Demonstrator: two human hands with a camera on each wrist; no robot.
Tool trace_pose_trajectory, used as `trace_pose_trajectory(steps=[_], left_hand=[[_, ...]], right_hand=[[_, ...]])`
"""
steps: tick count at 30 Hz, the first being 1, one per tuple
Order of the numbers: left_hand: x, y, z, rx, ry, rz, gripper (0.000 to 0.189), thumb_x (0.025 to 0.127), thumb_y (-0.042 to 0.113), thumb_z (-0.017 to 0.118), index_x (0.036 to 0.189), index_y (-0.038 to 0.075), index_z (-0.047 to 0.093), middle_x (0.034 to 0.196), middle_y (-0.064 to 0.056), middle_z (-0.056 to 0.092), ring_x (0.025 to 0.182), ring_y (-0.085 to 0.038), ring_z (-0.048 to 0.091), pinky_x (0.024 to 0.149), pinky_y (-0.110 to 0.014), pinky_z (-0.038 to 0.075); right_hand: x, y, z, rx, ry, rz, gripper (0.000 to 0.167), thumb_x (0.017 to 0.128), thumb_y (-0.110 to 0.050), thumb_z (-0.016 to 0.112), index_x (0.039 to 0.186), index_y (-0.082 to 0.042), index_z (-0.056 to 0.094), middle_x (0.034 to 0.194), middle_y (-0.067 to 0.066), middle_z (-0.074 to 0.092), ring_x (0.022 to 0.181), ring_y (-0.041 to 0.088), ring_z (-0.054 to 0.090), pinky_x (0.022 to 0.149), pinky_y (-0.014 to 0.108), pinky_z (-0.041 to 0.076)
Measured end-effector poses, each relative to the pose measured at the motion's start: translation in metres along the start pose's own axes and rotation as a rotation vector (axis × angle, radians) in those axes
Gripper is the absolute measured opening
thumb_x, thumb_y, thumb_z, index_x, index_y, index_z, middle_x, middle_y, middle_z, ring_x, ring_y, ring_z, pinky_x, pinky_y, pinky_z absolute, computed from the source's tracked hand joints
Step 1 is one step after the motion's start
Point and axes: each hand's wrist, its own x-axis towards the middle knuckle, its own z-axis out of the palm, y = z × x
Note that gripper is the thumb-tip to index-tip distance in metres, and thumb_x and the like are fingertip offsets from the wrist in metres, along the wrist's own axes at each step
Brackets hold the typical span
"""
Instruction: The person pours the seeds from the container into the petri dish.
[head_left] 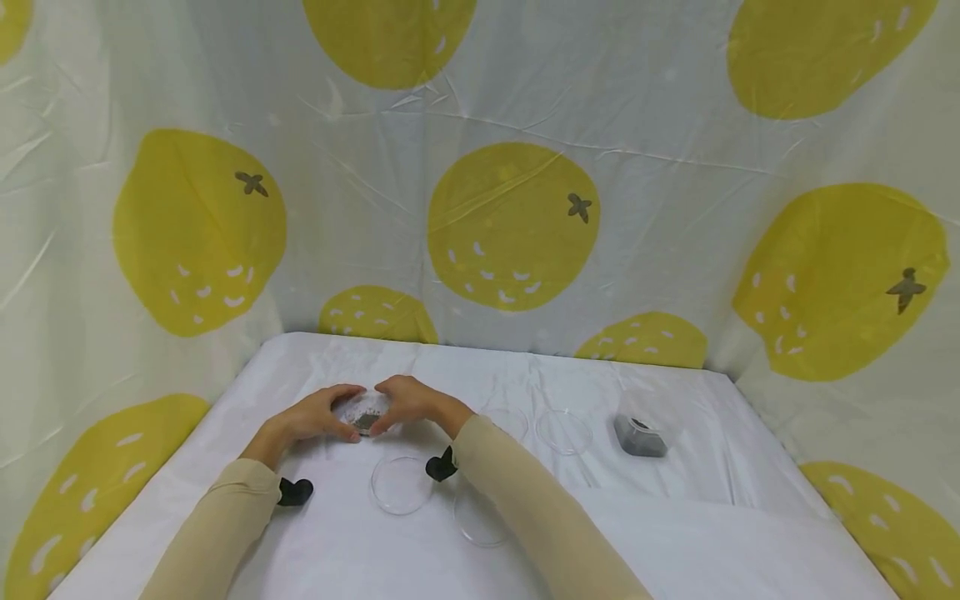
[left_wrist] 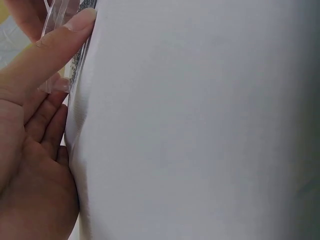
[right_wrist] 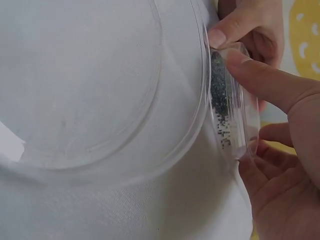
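A transparent petri dish point(head_left: 367, 419) with dark granules in it lies at the left part of the table, between both hands. My left hand point(head_left: 309, 417) grips its left side, thumb at the near edge and fingers round the far side. From the right, my right hand point(head_left: 407, 400) holds the same dish, its thumb on the near rim. In the right wrist view the granules point(right_wrist: 218, 82) gather at one side of the dish, and both thumbs press close together on its edge. The left wrist view shows the left thumb point(left_wrist: 65, 42) along the dish wall.
Transparent round dishes lie nearer and to the right: one dish point(head_left: 372, 487) in front of the hands, another point(head_left: 480, 544) by the right forearm, and one more point(head_left: 564, 452) farther right. A see-through tub point(head_left: 640, 437) with dark grains stands at right. A lemon-print curtain point(head_left: 360, 242) hangs behind.
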Motion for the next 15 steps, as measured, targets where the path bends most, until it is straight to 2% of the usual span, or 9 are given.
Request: trace_pose_trajectory(steps=[6, 15], left_hand=[[-0.0012, 0.0013, 0.0011, 0.005, 0.007, 0.020, 0.088, 0.074, 0.014, 0.094, 0.148, -0.001, 0.050, 0.153, -0.027, 0.044, 0.139, -0.046, 0.037, 0.114, -0.066, 0.025], [-0.0005, 0.0024, -0.0014, -0.003, -0.016, 0.023, 0.091, 0.074, 0.017, 0.094, 0.149, -0.002, 0.048, 0.154, -0.028, 0.042, 0.142, -0.048, 0.033, 0.115, -0.067, 0.022]], right_hand=[[0.0012, -0.0023, 0.0022, -0.023, 0.004, 0.001, 0.088, 0.078, -0.039, 0.092, 0.149, -0.003, 0.053, 0.146, 0.007, 0.057, 0.136, 0.017, 0.049, 0.111, 0.026, 0.038], [-0.0058, -0.0008, 0.0038, -0.015, 0.006, -0.003, 0.089, 0.081, -0.040, 0.090, 0.152, -0.004, 0.049, 0.148, 0.008, 0.055, 0.138, 0.018, 0.048, 0.112, 0.028, 0.038]])
